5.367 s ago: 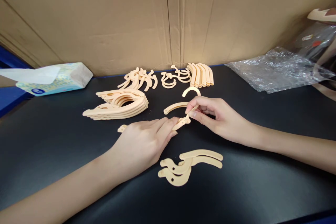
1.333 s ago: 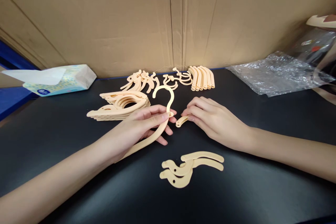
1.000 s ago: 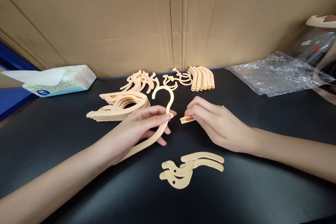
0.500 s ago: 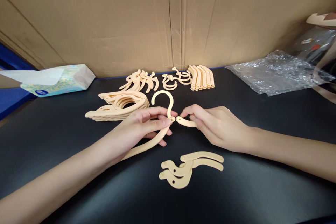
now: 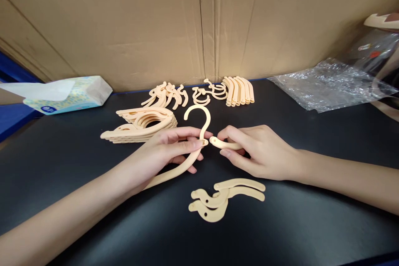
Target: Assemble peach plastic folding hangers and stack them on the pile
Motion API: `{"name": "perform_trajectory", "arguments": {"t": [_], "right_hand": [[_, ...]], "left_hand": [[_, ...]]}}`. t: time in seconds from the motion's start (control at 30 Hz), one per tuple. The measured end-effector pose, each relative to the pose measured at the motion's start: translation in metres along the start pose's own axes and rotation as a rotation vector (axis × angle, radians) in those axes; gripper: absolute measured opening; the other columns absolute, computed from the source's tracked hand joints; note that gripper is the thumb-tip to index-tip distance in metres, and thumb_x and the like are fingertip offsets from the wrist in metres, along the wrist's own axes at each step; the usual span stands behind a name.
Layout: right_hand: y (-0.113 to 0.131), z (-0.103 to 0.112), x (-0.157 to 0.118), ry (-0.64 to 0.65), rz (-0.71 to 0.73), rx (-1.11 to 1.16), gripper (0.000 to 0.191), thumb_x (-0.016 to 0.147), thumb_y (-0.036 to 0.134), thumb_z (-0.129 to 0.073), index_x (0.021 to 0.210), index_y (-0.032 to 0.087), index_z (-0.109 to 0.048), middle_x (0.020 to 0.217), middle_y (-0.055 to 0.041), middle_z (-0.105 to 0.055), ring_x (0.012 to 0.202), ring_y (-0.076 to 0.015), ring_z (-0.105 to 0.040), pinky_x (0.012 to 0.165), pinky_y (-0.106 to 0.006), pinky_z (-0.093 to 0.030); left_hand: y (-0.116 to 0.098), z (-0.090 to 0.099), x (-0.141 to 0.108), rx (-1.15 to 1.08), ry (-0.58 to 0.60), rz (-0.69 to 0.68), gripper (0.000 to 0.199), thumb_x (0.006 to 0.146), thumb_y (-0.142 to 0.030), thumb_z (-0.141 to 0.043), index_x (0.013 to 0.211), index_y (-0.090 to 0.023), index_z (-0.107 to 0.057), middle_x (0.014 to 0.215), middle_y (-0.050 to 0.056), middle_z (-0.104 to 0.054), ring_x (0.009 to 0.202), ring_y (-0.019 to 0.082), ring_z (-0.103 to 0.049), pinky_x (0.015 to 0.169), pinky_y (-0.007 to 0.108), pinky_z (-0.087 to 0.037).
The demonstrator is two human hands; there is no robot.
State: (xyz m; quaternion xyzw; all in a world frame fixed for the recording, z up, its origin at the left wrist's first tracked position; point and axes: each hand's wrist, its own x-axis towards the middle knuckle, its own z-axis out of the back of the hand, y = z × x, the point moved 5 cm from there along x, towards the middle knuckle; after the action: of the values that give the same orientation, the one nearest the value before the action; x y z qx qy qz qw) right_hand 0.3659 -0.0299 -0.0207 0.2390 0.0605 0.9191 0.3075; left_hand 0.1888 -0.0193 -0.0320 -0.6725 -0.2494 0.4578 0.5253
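Note:
My left hand (image 5: 174, 147) pinches a cream plastic hanger hook (image 5: 206, 120) together with a curved hanger arm (image 5: 174, 171), where the two meet. The arm runs down under my wrist, and the hook curls upward, its tip to the left. Just to the right, my right hand (image 5: 258, 149) grips another curved hanger arm (image 5: 226, 144) between thumb and fingers. A narrow gap separates its holed end from the joint in my left hand. Below both hands lie several flat hanger pieces (image 5: 215, 215), overlapping on the black tabletop (image 5: 299, 220).
A stack of folded hangers (image 5: 140, 135) sits left of centre. Behind it are loose curved parts (image 5: 165, 95), small hooks (image 5: 218, 90) and a row of hanger arms (image 5: 239, 90). A tissue pack (image 5: 90, 91) lies at left, a clear plastic bag (image 5: 330, 87) at right. Cardboard (image 5: 149, 20) stands behind.
The hook has tilted to the right in my left hand. My right hand has shifted its fingers on the hanger arm, so more of it shows, and its end still stands apart from the joint.

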Motion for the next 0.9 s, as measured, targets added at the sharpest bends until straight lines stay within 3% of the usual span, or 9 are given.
{"name": "perform_trajectory", "arguments": {"t": [0.27,0.47,0.63,0.9], "right_hand": [[-0.0011,-0.0020,0.0013,0.036,-0.036,0.005,0.014,0.095,0.026,-0.045,0.089,0.018,-0.054,0.063,0.0060,-0.055,0.054,-0.0087,-0.051,0.051,-0.023,-0.029],[0.0004,-0.0016,0.0006,0.033,-0.016,0.012,0.018,0.096,0.026,-0.046,0.082,0.018,-0.054,0.061,0.0058,-0.052,0.054,-0.0084,-0.051,0.051,-0.023,-0.029],[-0.0001,-0.0037,0.0005,0.048,-0.005,0.027,0.021,0.100,0.029,-0.045,0.093,0.016,-0.061,0.072,0.0015,-0.062,0.065,-0.0110,-0.058,0.058,-0.023,-0.035],[0.0008,-0.0033,-0.0004,0.030,0.050,-0.013,0.028,0.102,0.032,-0.046,0.104,0.015,-0.067,0.082,-0.0017,-0.068,0.073,-0.0125,-0.063,0.063,-0.024,-0.040]], "left_hand": [[0.0005,0.0011,-0.0005,0.037,-0.008,-0.009,0.010,0.087,-0.031,-0.070,0.090,-0.022,-0.071,0.081,-0.001,-0.067,0.075,0.010,-0.062,0.067,0.018,-0.059],[-0.0002,0.0014,-0.0012,0.049,-0.002,-0.018,0.008,0.088,-0.029,-0.069,0.094,-0.024,-0.071,0.083,-0.002,-0.066,0.079,0.011,-0.062,0.067,0.019,-0.060],[-0.0006,0.0007,-0.0014,0.026,-0.020,-0.015,0.016,0.088,-0.027,-0.068,0.103,-0.028,-0.074,0.082,-0.001,-0.066,0.077,0.012,-0.061,0.064,0.018,-0.060],[0.0004,0.0012,-0.0017,0.014,-0.060,0.023,0.021,0.088,-0.040,-0.068,0.104,-0.028,-0.076,0.071,0.000,-0.064,0.067,0.011,-0.059,0.056,0.017,-0.058]]}}
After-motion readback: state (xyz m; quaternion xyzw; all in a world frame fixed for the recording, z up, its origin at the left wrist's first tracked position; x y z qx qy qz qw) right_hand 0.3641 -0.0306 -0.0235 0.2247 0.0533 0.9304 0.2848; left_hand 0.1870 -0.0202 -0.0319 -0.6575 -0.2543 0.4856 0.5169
